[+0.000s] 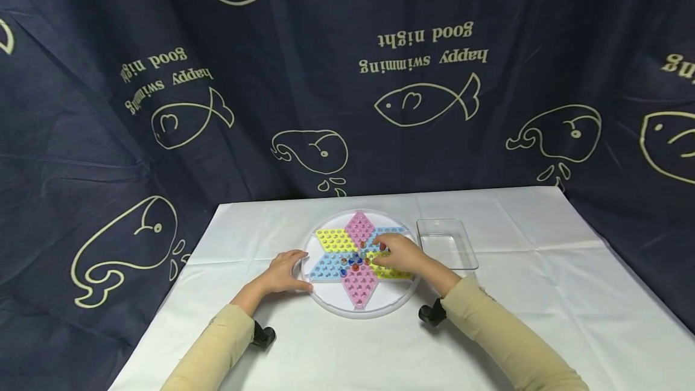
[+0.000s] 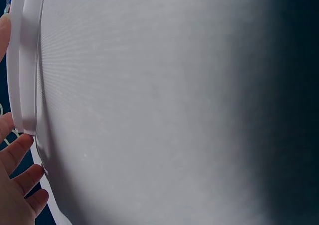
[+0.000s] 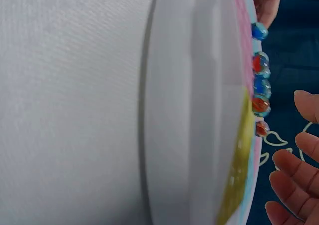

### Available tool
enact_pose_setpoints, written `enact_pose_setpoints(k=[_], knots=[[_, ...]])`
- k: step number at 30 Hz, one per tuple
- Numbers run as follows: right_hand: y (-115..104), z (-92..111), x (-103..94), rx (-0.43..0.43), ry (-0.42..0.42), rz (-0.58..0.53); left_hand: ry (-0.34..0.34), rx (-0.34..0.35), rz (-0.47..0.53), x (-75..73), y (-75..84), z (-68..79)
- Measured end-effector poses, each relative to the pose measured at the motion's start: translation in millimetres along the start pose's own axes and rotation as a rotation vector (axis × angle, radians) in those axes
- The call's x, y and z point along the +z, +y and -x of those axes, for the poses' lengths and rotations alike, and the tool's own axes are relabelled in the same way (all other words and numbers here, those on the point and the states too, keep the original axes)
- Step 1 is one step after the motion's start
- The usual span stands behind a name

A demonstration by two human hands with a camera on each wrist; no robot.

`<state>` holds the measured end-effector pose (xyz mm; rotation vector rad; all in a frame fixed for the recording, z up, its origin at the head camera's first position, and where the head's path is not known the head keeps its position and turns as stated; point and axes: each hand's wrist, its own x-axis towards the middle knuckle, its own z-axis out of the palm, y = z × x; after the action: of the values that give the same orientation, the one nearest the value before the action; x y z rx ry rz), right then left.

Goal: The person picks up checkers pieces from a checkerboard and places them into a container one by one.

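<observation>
White-covered table [image 1: 336, 358] beneath round board [image 1: 330, 293], clear box [image 1: 444, 247].

Broad white cloth [image 1: 543, 294] extends right of the clear tray [image 1: 471, 252], affording wide passage; a second open lane runs between the two sleeves [image 1: 502, 333] to the near rim of the round board [image 1: 328, 295]. Access from the left is obstructed by the left hand [image 1: 284, 271] at the rim. On the right, the forearm [image 1: 442, 276] crosses the board's edge, with the tray just beside it, leaving little room. The right hand [image 1: 400, 254] covers part of the board's right half. Marbles [image 1: 355, 267] project above the centre; the right wrist view shows space between them and that hand. Beyond the board, a narrow cloth strip ends at the dark curtain [image 1: 326, 47].
</observation>
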<state>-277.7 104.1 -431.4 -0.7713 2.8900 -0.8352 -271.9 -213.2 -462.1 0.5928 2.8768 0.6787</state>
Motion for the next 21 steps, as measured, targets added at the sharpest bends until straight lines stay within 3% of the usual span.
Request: enact_pose_setpoints(k=[21], knots=[[-6.1,-7.3,25.1,0.064,0.019,0.034,-0.006,-0.024,0.017,0.4,-2.5,1.3]])
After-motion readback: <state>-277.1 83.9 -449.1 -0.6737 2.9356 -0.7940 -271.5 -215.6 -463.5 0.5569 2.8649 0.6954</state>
